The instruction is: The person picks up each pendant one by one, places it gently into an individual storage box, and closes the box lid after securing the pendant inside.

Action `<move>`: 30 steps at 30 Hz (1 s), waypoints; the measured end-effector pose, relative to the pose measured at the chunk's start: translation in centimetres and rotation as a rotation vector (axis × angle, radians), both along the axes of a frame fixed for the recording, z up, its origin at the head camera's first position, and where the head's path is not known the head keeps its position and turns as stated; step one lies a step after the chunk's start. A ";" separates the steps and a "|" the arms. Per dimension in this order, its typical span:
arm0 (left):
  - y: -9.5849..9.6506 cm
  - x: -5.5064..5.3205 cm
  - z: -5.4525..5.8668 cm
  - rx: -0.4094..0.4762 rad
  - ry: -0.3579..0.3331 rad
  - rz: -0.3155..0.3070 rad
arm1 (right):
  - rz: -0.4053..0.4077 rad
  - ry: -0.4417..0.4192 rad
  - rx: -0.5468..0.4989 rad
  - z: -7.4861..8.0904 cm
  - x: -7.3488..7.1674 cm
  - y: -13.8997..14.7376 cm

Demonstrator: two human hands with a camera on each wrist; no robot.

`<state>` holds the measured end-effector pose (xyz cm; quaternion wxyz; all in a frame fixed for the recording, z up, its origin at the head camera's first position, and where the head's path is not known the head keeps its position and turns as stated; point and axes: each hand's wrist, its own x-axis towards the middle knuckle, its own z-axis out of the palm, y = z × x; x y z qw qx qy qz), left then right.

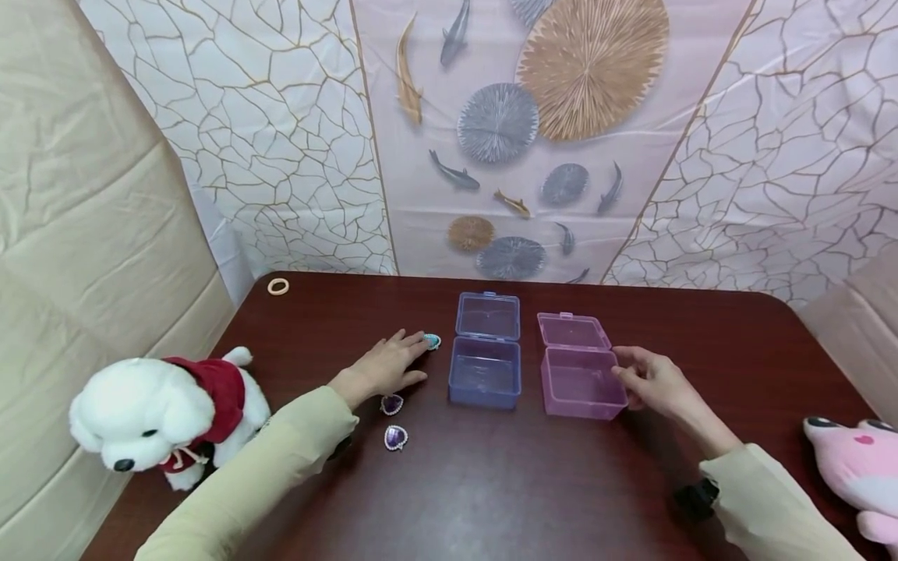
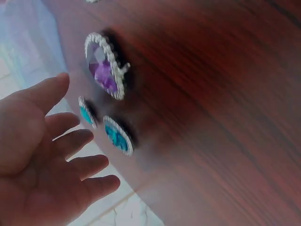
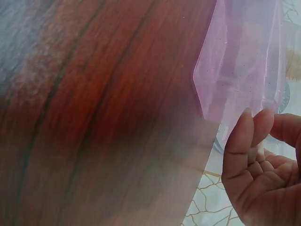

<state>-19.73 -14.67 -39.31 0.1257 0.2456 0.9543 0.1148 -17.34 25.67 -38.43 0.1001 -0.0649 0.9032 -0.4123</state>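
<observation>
My left hand (image 1: 389, 365) hovers palm down over the table with its fingers stretched out, holding nothing. Just past its fingertips lies a turquoise gem ornament (image 1: 432, 341) with a sparkling rim. The left wrist view shows two turquoise gems (image 2: 117, 136) near the fingers; in the head view the hand hides one. Two purple gem ornaments (image 1: 396, 438) with pale beaded rims lie on the near side of that hand. My right hand (image 1: 655, 382) pinches the right side of an open pink plastic box (image 1: 582, 409). Left of it stands an open blue plastic box (image 1: 484, 396).
A white plush dog (image 1: 140, 413) in a red garment sits at the table's left. A pink plush toy (image 1: 856, 467) lies at the right edge. One beige ring (image 1: 277, 287) rests in the far left corner of the dark wooden table (image 1: 491, 499). Patterned cloth hangs behind.
</observation>
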 end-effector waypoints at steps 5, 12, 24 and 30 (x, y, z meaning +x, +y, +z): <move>-2.2 0.4 0.6 0.079 0.041 0.070 | -0.006 0.021 0.009 0.3 0.1 0.2; -3.6 1.2 1.0 0.160 0.106 0.124 | -0.018 0.045 -0.005 0.1 0.0 0.1; 2.0 1.5 0.5 0.321 0.024 -0.013 | -0.041 0.038 -0.079 -0.6 0.4 -0.5; 3.6 1.2 -0.1 0.261 0.070 0.013 | -0.051 0.038 -0.070 -0.3 0.4 -0.3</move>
